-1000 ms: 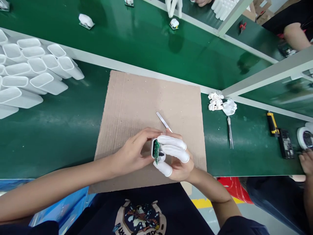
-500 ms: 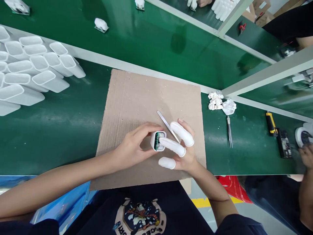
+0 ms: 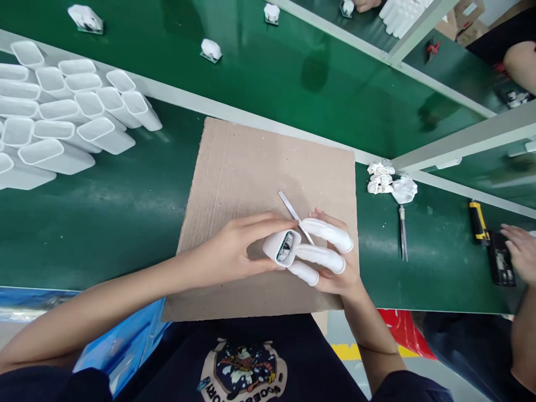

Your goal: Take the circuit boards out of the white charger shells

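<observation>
My left hand (image 3: 234,248) grips a white plastic housing (image 3: 274,245) between thumb and fingers. The housing is a rounded rectangular tube, with its open end facing right and up. Inside that opening a green circuit board (image 3: 286,245) shows, with some wires or parts that are hard to make out. White finger cots cover the thumb and two fingers of my right hand (image 3: 333,259). Its covered fingertips are closed around the rim of the housing. Metal tweezers (image 3: 290,206) lie on the cardboard sheet (image 3: 268,162), partly behind my right fingertips.
Several white housings (image 3: 58,128) stand grouped at the left. White-wrapped boards (image 3: 210,50) sit on the green shelf behind. At right lie finger cots (image 3: 404,190), another pair of tweezers (image 3: 403,234) and a yellow-black tool (image 3: 477,220). A co-worker's hand (image 3: 521,251) touches a black box (image 3: 500,259).
The housing has tilted, turning its opening more to the right. My right middle finger has come out of the opening to the rim, and the right thumb has moved up against the housing.
</observation>
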### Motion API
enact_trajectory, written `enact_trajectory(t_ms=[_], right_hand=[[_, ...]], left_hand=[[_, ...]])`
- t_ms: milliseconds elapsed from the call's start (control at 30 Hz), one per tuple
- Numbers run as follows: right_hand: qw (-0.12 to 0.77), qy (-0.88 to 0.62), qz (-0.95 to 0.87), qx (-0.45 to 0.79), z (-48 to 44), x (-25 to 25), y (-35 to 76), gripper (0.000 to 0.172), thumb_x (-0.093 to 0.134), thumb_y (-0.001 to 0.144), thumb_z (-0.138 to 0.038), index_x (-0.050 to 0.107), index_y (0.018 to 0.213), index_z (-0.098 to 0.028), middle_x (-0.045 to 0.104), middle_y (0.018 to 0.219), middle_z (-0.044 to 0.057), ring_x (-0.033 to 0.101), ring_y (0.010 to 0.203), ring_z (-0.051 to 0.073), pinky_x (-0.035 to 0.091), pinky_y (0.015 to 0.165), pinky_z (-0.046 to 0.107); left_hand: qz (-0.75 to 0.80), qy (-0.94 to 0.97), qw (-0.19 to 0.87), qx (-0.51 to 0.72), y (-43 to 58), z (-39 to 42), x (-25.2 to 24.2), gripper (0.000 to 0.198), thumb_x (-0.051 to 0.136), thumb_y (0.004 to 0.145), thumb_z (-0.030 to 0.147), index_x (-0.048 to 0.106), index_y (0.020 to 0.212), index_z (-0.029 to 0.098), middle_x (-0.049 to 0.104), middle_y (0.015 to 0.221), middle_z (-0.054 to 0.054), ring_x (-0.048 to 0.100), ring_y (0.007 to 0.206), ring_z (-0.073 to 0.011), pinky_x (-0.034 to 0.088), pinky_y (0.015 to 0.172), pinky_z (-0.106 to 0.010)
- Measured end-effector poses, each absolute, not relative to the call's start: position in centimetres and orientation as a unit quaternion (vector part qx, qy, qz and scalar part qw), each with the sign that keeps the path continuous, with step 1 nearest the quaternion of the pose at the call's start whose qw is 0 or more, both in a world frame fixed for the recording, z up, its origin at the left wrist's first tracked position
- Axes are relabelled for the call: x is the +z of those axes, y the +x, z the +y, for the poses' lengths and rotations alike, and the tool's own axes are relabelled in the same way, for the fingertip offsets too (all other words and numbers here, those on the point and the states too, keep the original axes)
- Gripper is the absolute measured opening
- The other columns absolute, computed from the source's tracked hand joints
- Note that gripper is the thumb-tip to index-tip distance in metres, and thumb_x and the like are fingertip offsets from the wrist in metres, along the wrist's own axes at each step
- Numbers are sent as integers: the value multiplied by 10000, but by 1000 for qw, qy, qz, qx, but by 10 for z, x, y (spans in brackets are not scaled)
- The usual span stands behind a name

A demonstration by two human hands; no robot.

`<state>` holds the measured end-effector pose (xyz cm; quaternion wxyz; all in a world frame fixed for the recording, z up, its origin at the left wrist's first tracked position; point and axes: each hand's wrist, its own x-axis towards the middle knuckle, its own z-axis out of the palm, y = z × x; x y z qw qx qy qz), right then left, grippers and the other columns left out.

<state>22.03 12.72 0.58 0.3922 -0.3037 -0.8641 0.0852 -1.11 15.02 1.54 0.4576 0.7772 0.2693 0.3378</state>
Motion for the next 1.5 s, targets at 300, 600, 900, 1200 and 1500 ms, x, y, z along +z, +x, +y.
enact_trajectory(t_ms=[300,600,900,1200,1500], right_hand=[[381,-275,-879,84,119,0,217,245,645,875,-139,667,1072,-284,627,1174,57,591,1155,241,540,1014,563],[339,-272,-898,65,116,-3,221,287,609,874,-90,654,1118,-235,662,1084,75,553,1089,243,529,1009,563],[356,-351,-827,258,120,1,207,465,657,871,-199,484,1294,-284,570,1233,108,604,1159,245,584,909,407],[263,-530,-792,149,258,15,255,452,612,888,-447,559,1262,-197,639,1235,129,619,1170,291,497,1026,505],[107,-690,-713,56,383,23,284,322,613,948,-354,592,1206,-163,616,1223,86,633,1059,219,553,905,437]], left_hand=[[217,734,597,241,-18,164,14,679,820,746,232,553,1362,328,683,1172,-56,664,1044,-217,560,882,-363],[221,744,583,240,-15,164,10,657,815,749,234,564,1353,292,679,1161,-77,657,1016,-224,534,815,-343],[192,671,680,224,-12,167,2,570,828,720,311,583,1220,191,716,1068,-56,704,942,-200,562,765,-299],[561,706,221,372,-83,226,6,352,549,930,246,534,1262,131,508,1378,-212,404,1346,-393,306,1108,-610],[713,614,4,338,-152,262,-18,266,491,864,112,653,1074,132,517,1382,-203,299,1380,-478,272,1037,-649]])
